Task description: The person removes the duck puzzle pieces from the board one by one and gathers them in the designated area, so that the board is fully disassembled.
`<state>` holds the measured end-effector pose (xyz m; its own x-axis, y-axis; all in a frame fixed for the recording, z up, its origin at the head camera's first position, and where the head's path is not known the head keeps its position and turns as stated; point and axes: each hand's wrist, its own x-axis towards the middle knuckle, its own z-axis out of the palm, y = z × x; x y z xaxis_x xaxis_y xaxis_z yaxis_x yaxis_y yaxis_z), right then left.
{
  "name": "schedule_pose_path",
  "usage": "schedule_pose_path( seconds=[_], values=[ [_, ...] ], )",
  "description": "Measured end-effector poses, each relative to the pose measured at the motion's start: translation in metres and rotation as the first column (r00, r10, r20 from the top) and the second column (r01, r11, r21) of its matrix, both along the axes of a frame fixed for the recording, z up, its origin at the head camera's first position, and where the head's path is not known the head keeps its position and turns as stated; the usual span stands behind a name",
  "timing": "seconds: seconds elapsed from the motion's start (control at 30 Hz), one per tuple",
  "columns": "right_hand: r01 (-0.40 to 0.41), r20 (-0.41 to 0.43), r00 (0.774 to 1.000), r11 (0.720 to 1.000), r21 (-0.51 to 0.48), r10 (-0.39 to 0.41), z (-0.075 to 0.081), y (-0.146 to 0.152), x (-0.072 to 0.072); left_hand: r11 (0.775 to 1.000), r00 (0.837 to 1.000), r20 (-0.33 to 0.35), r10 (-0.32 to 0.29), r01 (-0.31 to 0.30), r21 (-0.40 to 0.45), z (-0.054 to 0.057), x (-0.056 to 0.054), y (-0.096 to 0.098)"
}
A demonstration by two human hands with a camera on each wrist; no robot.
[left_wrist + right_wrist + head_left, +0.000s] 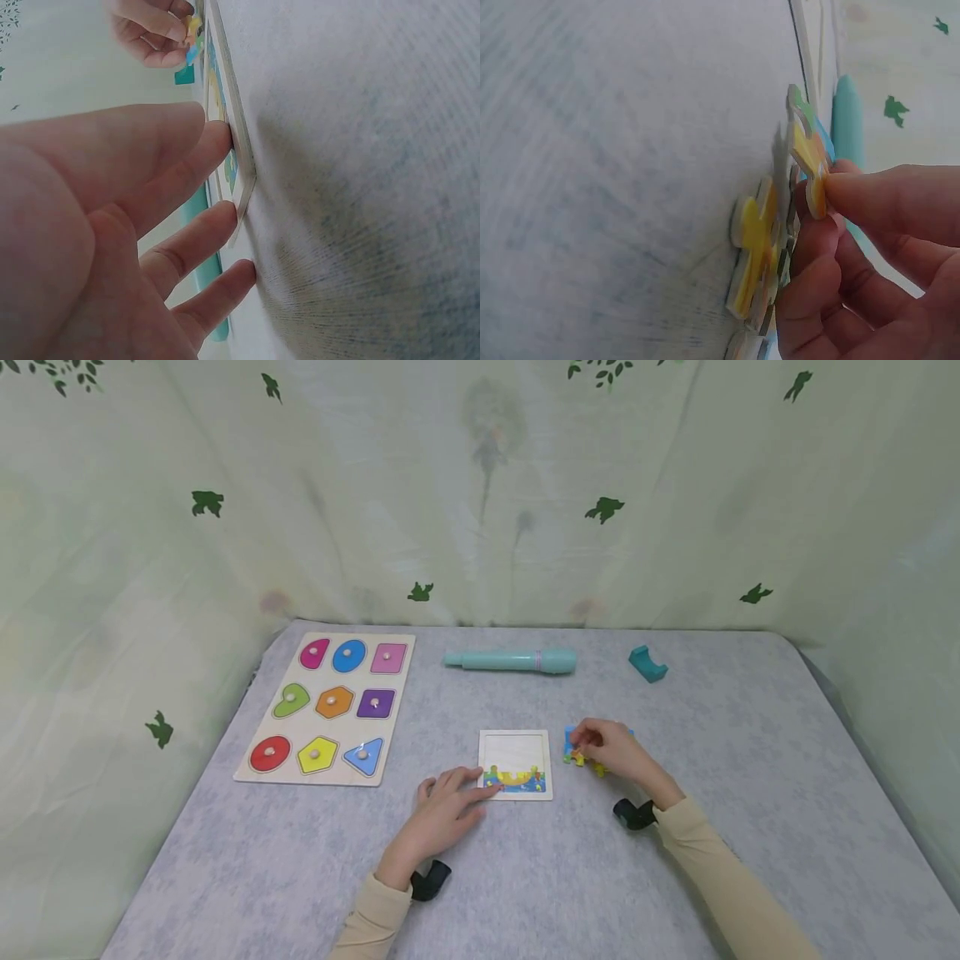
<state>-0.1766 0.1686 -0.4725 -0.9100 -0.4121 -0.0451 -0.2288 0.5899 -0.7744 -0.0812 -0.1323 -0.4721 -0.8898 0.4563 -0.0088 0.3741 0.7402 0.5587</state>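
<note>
A small jigsaw tray (516, 748) with a pale rim lies at the middle of the table, its lower part filled with yellow, blue and green pieces (517, 780). My left hand (442, 810) rests at the tray's left side, fingers spread, fingertips on its edge and on the lower pieces. To the right of the tray, my right hand (617, 752) pinches a jigsaw piece (810, 146) in yellow, orange, green and blue between thumb and fingers. Below that piece, several loose jigsaw pieces (756, 236) lie on the cloth, partly hidden by the hand in the head view.
A wooden shape board (341, 679) with knobbed coloured shapes lies at the left. Behind the tray is a teal tube-like object (510, 661), thicker at its right end. A teal curved block (648, 665) sits at the back right. A curtain (480, 527) borders the table.
</note>
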Motion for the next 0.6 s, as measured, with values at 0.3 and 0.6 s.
schedule_pose_path(
  seconds=[0.3,0.6],
  values=[
    [-0.038,-0.063,0.997,0.996,0.078,0.043,-0.0004,-0.0016,0.0013,1.0,1.0,-0.004,0.0,0.0,0.015,0.0008,0.0004,0.0005],
    [-0.063,-0.123,0.989,0.991,0.115,0.077,-0.0017,-0.0013,0.0045,1.0,1.0,-0.011,0.005,-0.005,0.013,0.0003,0.001,0.0011]
  ],
)
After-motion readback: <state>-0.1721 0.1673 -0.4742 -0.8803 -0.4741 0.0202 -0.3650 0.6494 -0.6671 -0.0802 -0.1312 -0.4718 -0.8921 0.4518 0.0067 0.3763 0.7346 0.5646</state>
